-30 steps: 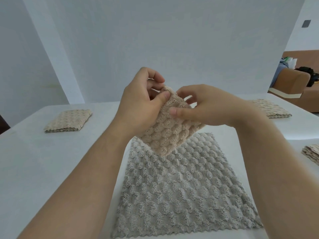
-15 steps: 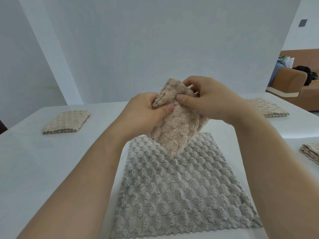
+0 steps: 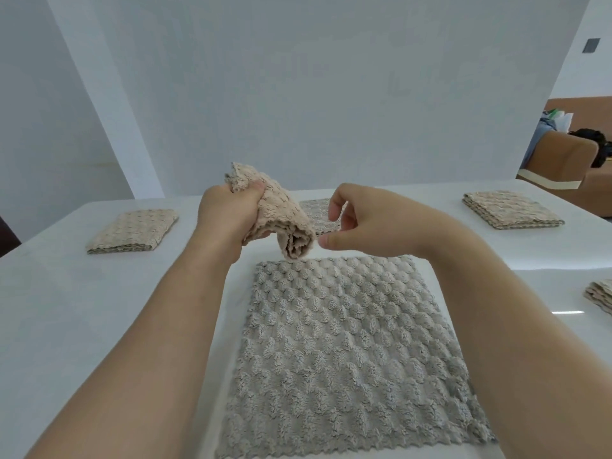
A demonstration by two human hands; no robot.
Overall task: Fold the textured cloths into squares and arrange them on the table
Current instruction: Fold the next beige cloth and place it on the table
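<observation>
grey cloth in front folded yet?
No: the grey cloth lies spread flat on the table, while the left hand grips the bunched beige cloth above its far edge.

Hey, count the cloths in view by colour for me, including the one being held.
Beige: 4 (held cloth, left folded cloth, far-right folded cloth, right-edge cloth)
Grey: 2 (spread cloth, partly hidden far cloth)
Total: 6

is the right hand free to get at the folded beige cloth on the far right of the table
Probably yes: the right hand holds nothing, and only bare table lies between it and that folded cloth.
</observation>
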